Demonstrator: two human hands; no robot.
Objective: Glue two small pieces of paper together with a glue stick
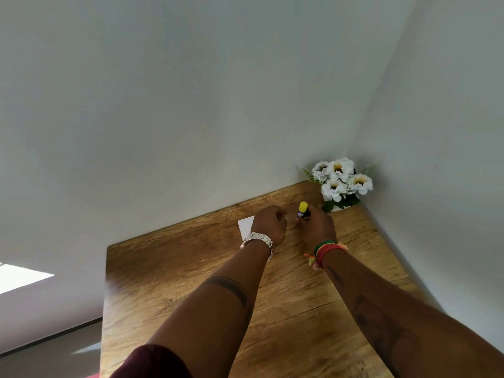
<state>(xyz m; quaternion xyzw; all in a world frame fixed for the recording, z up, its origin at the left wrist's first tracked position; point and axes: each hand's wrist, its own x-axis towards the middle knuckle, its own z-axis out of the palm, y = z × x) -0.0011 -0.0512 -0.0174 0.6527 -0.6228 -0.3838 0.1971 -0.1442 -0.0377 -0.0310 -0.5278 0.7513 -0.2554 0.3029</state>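
Observation:
A glue stick (303, 210) with a yellow cap and a dark blue body stands upright near the far edge of the wooden table (174, 282). My right hand (317, 230) wraps around its lower part. My left hand (270, 223), with a silver watch on the wrist, is curled just to the left of the stick; whether it holds anything is hidden. A white piece of paper (245, 227) lies flat on the table, partly covered by my left hand. A second piece of paper is not visible.
A pot of white flowers (341, 181) stands in the far right corner of the table, close behind my right hand. White walls (191, 105) bound the table at the back and the right. The table's left edge drops to the floor.

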